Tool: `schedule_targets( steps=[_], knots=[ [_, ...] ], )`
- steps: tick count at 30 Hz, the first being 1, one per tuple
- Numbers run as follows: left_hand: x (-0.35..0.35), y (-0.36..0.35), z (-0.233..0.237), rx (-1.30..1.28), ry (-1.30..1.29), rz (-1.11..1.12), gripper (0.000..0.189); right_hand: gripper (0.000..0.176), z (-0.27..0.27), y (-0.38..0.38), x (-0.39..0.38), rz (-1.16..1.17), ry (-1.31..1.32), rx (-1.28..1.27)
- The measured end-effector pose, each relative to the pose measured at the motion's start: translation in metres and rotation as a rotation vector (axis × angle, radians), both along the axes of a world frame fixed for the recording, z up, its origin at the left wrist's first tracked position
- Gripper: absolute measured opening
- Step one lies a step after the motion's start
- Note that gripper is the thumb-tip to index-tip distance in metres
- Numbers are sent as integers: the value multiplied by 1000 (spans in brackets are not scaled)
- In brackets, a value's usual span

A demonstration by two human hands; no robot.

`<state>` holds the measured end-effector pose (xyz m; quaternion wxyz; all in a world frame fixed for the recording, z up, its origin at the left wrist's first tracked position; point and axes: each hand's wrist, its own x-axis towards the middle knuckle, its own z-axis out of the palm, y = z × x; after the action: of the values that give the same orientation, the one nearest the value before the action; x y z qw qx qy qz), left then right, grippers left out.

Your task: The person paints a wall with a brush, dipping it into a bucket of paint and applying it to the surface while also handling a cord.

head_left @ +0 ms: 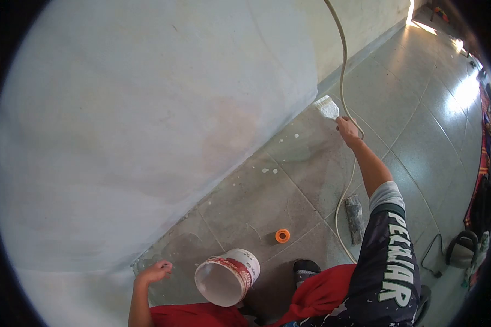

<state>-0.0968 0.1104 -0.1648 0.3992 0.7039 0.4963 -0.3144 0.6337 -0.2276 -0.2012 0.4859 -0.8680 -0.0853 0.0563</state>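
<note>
Brush (327, 108) — white | trousers (323, 289) red | ring (282, 241) orange | cloth (487, 128) — red, perhaps striped

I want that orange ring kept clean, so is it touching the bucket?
Apart: the head view shows floor between the orange ring and the bucket.

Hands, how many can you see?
2. The right hand grips the paintbrush near the foot of the wall; the left hand is also near the wall, left of the paint bucket.
</note>
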Motion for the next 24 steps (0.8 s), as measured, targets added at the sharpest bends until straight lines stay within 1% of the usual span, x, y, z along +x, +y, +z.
schedule_targets(
  steps=[2, 4, 6, 8, 10, 12, 13, 14, 15, 19, 21, 22, 24],
  knots=[
    [-2, -3, -1, 46, -29, -45, 53, 31, 0, 2, 6, -15, -3, -22],
    [-4, -9, 5, 48, -41, -31, 53, 31, 2, 4, 13, -32, -4, -41],
    [-4, -15, 9, 51, -55, -21, 52, 34, 4, 6, 17, -102, -87, -140],
    [-4, -23, 11, 64, -95, 37, 47, 35, 12, 3, 19, -90, -84, -176],
    [-2, -34, 4, 79, -103, 39, 46, 37, 25, 1, 21, -74, -85, -210],
    [-2, -39, -1, 89, -109, 39, 46, 36, 34, -1, 28, -49, -154, -316],
    [-2, -40, -5, 93, -103, 40, 45, 36, 33, 0, 32, -52, -154, -319],
    [-2, -41, -10, 98, -97, 40, 45, 36, 31, 0, 35, -52, -216, -314],
    [-5, -45, -4, 101, -92, 40, 45, 35, 35, -1, 39, -49, -274, -305],
    [-6, -47, -22, 130, -86, 77, 44, 38, 34, 2, 55, -74, -291, -243],
    [-6, -47, -30, 129, -87, 94, 44, 35, 43, 2, 57, -35, -211, -225],
    [-4, -45, -42, 126, -98, 83, 44, 35, 47, -1, 57, -43, -220, -229],
    [-6, -42, -47, 125, -94, 73, 43, 31, 49, -1, 58, -30, -237, -191]
  ],
)
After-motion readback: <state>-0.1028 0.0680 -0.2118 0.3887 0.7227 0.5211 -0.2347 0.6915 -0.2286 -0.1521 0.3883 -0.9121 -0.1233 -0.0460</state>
